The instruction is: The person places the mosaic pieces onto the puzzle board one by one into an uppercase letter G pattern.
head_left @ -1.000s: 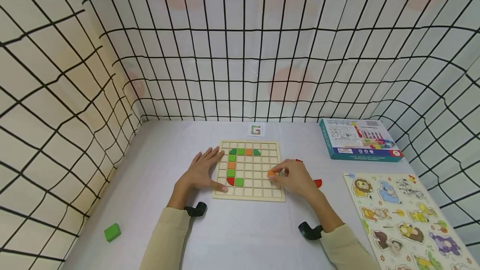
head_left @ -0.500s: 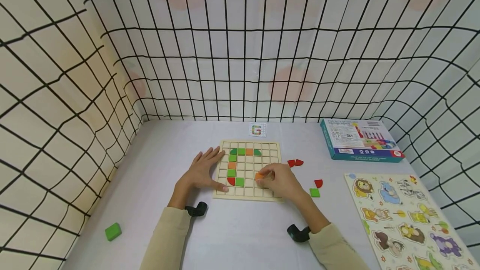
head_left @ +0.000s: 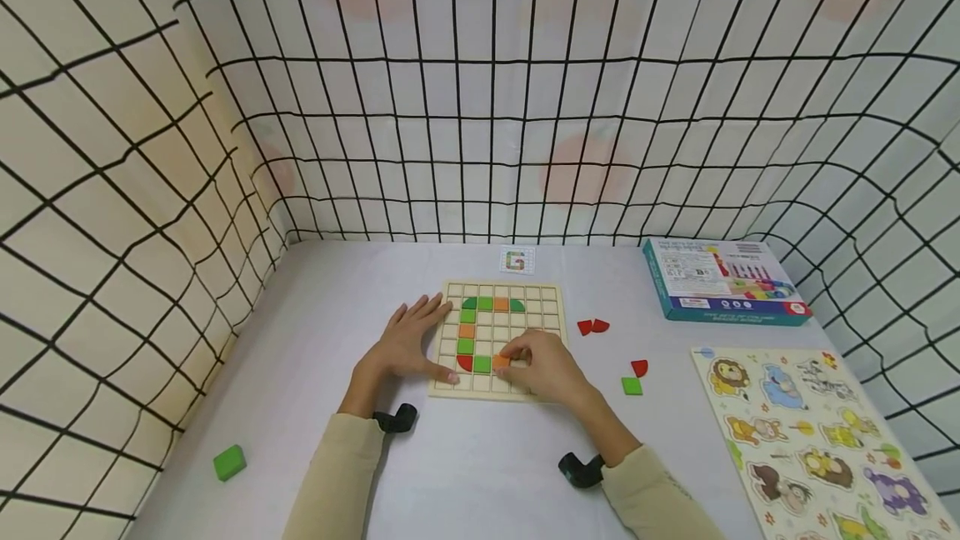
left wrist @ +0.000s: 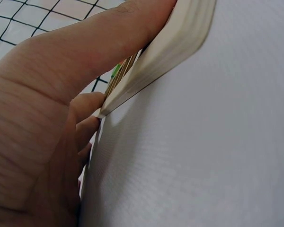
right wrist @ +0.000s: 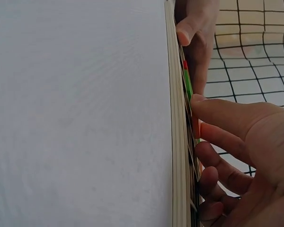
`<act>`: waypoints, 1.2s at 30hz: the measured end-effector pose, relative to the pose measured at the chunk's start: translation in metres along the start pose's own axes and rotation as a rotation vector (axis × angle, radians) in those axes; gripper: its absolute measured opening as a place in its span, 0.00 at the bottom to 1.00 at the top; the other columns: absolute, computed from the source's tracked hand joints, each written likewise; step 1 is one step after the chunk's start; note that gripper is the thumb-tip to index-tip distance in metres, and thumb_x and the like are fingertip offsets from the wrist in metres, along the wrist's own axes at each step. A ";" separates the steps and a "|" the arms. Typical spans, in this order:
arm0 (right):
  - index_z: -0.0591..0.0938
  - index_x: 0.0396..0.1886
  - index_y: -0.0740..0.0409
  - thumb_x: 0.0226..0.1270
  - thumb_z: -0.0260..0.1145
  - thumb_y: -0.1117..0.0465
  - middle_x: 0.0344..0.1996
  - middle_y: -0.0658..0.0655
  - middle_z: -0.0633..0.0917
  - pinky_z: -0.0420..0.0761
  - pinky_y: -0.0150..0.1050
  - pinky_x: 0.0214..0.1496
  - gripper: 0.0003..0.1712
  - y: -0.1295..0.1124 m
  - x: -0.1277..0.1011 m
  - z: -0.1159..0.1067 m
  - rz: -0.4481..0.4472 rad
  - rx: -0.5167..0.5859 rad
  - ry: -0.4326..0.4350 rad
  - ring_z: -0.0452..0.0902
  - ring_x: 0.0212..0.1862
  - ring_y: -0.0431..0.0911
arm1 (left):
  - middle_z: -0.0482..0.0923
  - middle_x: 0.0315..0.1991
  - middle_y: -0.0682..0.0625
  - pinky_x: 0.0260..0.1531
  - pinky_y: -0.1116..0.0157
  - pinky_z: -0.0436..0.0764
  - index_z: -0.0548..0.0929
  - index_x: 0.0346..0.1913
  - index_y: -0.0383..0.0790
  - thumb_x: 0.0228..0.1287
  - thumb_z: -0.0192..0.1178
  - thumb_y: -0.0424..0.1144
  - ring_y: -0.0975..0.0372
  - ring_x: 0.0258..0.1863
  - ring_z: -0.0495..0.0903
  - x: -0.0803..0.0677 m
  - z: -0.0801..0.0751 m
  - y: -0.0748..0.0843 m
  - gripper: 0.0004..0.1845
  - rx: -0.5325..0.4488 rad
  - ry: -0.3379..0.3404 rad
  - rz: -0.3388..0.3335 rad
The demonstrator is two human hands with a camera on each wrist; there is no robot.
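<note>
A wooden grid board [head_left: 540,319] lies on the table, bearing a curve of green, orange and red tiles. My left hand [head_left: 408,340] rests at its left side with fingers spread, and in the left wrist view the thumb [left wrist: 132,23] lies along the board's edge. Between thumb and index finger, my right hand [head_left: 546,367] pinches an orange square tile [head_left: 500,362] over the lower row. That tile stands right beside a green square tile [head_left: 482,365], which follows a red quarter-round tile [head_left: 465,363]. In the right wrist view, the orange tile [right wrist: 195,125] is tilted close against the board.
Red quarter-round pieces [head_left: 592,327] and a loose green tile [head_left: 632,386] lie right of the board. Behind it sits a small card [head_left: 517,260] with a G pattern. A box [head_left: 723,282] and an animal puzzle [head_left: 817,440] are at right, a green block [head_left: 229,462] at left.
My right hand has moved left across the board with the orange tile, bringing it next to the green tile in the lower row. The left hand has stayed in place.
</note>
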State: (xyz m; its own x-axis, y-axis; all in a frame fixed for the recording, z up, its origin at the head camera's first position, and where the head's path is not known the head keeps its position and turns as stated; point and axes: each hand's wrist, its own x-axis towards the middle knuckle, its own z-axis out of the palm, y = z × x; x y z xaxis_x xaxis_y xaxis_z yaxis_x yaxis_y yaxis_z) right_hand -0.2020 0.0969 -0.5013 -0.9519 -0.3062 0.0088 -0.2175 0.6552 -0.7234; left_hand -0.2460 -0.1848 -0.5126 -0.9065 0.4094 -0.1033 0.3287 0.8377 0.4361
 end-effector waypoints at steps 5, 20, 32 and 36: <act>0.93 0.39 0.46 0.56 0.82 0.54 0.35 0.42 0.85 0.79 0.38 0.42 0.11 0.000 0.001 0.001 0.006 -0.018 -0.003 0.76 0.39 0.42 | 0.43 0.85 0.52 0.82 0.44 0.38 0.53 0.84 0.54 0.35 0.76 0.75 0.52 0.85 0.40 0.001 0.000 0.001 0.72 -0.002 -0.006 -0.001; 0.92 0.43 0.48 0.57 0.82 0.54 0.36 0.44 0.85 0.78 0.37 0.40 0.14 0.001 0.000 -0.001 -0.013 -0.038 -0.024 0.75 0.38 0.42 | 0.44 0.85 0.52 0.82 0.44 0.38 0.54 0.83 0.54 0.34 0.76 0.74 0.52 0.85 0.40 0.001 -0.001 0.003 0.71 -0.008 0.004 0.002; 0.92 0.45 0.46 0.58 0.81 0.54 0.32 0.45 0.83 0.75 0.35 0.31 0.14 0.015 -0.006 -0.020 0.024 0.058 0.011 0.74 0.33 0.45 | 0.44 0.85 0.52 0.82 0.44 0.38 0.53 0.84 0.54 0.34 0.77 0.74 0.53 0.85 0.40 0.001 0.001 0.001 0.72 0.003 0.000 -0.005; 0.92 0.46 0.48 0.58 0.81 0.52 0.33 0.48 0.82 0.74 0.35 0.31 0.16 0.023 -0.009 -0.033 0.052 0.047 0.040 0.74 0.33 0.45 | 0.44 0.85 0.52 0.82 0.43 0.39 0.53 0.84 0.54 0.35 0.76 0.74 0.52 0.85 0.40 0.001 0.002 0.000 0.72 0.004 0.000 0.000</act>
State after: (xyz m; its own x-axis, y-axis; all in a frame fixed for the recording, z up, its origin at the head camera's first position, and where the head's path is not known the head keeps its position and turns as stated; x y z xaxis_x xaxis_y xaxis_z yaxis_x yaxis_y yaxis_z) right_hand -0.2056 0.1378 -0.4952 -0.9697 -0.2443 -0.0032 -0.1577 0.6362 -0.7552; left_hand -0.2462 -0.1834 -0.5145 -0.9064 0.4094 -0.1036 0.3297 0.8393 0.4322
